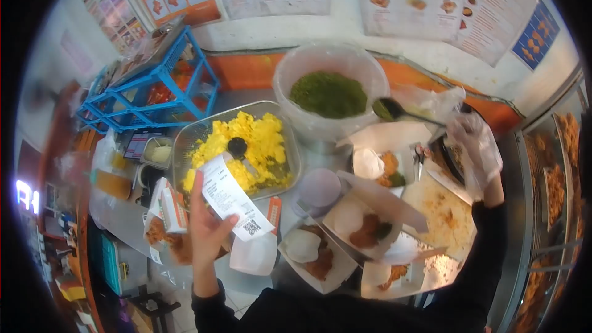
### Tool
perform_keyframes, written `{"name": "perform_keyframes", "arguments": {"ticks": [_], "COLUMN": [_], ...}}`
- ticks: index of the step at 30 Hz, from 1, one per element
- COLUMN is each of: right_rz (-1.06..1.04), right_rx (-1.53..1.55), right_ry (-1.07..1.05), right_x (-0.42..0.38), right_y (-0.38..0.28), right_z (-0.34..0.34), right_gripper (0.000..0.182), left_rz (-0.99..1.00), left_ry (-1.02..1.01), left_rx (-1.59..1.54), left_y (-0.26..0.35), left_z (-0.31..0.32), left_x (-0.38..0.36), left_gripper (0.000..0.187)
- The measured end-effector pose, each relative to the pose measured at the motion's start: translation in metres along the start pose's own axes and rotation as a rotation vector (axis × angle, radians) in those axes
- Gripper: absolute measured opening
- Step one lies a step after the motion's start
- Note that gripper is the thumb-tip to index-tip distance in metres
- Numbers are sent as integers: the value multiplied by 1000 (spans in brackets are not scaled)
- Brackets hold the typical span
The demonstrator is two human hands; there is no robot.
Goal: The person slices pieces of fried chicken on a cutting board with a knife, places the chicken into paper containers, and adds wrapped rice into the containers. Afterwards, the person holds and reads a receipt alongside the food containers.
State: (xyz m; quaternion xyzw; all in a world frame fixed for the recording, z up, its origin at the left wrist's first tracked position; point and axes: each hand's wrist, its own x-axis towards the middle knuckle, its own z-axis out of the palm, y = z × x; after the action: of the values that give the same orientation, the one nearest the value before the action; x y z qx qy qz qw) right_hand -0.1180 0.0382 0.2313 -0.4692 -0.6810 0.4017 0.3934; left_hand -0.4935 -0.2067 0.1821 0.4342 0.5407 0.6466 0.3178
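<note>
My left hand [206, 231] is bare and holds up a printed paper receipt [231, 200] with a QR code, in front of a metal tray of yellow scrambled egg [259, 139]. My right hand [475, 148], in a clear plastic glove, grips the handle of a dark spoon [394, 110] loaded with green paste. The spoon's bowl hovers beside a big translucent tub of green paste [330, 92], above an open white meal box [382, 165] with rice and fried food. Two more open boxes [361, 222] [311, 253] with rice and fried pieces lie closer to me.
A blue wire rack [157, 83] stands at the back left. Fried food fills a display case [555, 179] on the right. Menu posters [431, 0] cover the wall. Small cartons [166, 206], a lidded cup [317, 188] and a crumb-covered board [444, 209] crowd the counter.
</note>
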Motion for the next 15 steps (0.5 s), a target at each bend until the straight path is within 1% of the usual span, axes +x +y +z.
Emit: {"name": "perform_keyframes", "arguments": {"ticks": [2,4,6,8,9,11,12,14,15], "right_rz": [-214,-357,-731,-632,-640,-756,-750,-624,-539], "right_rx": [-337,-815,-1141,-1075,-1067,-1121,-1118,-874,-807], "right_ry": [-66,-138,-271,-445,-444,-694,-698,-626,-583], "right_x": [45,93,131,133,136,139,137,132,132], "right_y": [-22,-11,7,2,-2,-13,-14,-9,-2], "right_z": [36,71,110,147,151,150,144,114,103], "right_gripper": [14,13,15,14,14,14,14,17,18], "left_rz": [-68,-54,-51,-31,-7,11,-11,-42,-26], "left_ry": [57,76,88,97,95,91,94,77,76], "left_rx": [-11,10,29,43,60,81,66,39,15], "left_y": [-2,-4,-6,-9,-13,-14,-14,-15,-16], "left_z": [1,1,0,-2,-5,-9,-9,-8,-7], "left_x": [0,0,0,1,1,3,3,3,4], "left_gripper": [84,84,84,84,83,82,82,82,83]}}
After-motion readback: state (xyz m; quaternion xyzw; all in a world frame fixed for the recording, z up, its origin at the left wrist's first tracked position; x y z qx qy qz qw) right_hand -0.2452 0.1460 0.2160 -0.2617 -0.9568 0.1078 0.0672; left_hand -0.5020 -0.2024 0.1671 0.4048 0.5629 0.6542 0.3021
